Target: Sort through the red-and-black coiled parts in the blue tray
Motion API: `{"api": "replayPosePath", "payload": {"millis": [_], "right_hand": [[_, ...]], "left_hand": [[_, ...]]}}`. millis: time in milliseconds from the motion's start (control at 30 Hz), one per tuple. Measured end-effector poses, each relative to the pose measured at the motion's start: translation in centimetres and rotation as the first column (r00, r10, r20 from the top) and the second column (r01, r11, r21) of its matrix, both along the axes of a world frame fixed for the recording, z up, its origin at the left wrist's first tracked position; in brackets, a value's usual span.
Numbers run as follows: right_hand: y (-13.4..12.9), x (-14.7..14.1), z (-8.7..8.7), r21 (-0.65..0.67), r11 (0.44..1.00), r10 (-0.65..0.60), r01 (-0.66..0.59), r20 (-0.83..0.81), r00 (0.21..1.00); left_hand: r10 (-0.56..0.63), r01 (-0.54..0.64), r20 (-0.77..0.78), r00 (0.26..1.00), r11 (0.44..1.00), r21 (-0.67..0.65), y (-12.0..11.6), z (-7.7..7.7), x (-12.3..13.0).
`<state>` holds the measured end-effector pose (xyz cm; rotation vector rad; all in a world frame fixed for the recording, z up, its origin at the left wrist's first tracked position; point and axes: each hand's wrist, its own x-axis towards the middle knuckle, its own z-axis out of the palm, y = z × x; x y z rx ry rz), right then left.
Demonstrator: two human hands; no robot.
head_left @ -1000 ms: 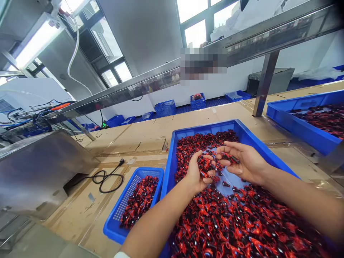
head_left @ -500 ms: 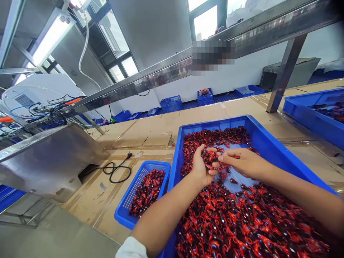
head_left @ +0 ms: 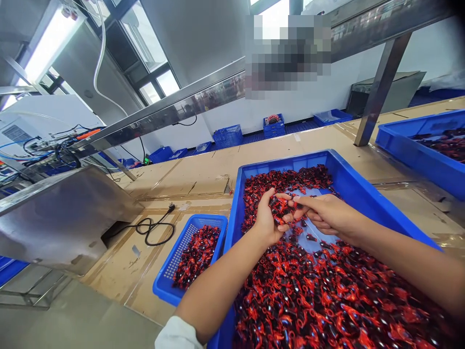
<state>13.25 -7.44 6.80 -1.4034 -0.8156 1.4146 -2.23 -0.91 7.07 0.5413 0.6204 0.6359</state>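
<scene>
Your left hand (head_left: pixel 269 224) cups red-and-black pieces (head_left: pixel 279 207) over the blue tray (head_left: pixel 358 183); your right hand (head_left: pixel 332 214) (grip hard to tell) meets it.

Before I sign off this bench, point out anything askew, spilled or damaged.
The black power cable lies loosely looped, its plug connected to nothing. The cardboard looks torn left of the large blue tray's far corner; reddish bits there could be spilled parts, but are too small to tell.

Red-black pieces (head_left: pixel 323 300) (glossy, jumbled) crowd the tray (head_left: pixel 366 198).
</scene>
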Motion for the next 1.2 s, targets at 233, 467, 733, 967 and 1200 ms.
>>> {"api": "replayPosePath", "payload": {"millis": [233, 467, 733, 967, 1200], "right_hand": [[0.1, 0.1, -0.2, 0.044, 0.999, 0.028, -0.024, -0.08, 0.996], [0.2, 1.4, 1.1, 0.235, 0.971, 0.088, -0.048, -0.16, 0.983], [0.7, 1.7, -0.3, 0.319, 0.942, -0.001, -0.104, 0.315, 0.949], [0.6, 1.9, 0.1, 0.299, 0.931, 0.028, -0.21, 0.515, 0.857], [0.7, 2.1, 0.6, 0.153, 0.961, 0.158, -0.232, 0.384, 0.91]], "left_hand": [[-0.018, 0.018, -0.013, 1.0, 0.999, 0.036, 0.0, 0.0, 0.0], [-0.096, 0.099, -0.042, 0.994, 0.992, 0.072, 0.1, -0.1, -0.2], [-0.21, 0.217, -0.153, 0.966, 0.976, 0.031, 0.0, -0.1, -0.1], [-0.239, 0.252, -0.203, 0.95, 0.967, 0.041, 0.0, -0.3, -0.1], [-0.316, 0.329, -0.216, 0.924, 0.944, 0.024, 0.2, -0.6, -0.1]]}}
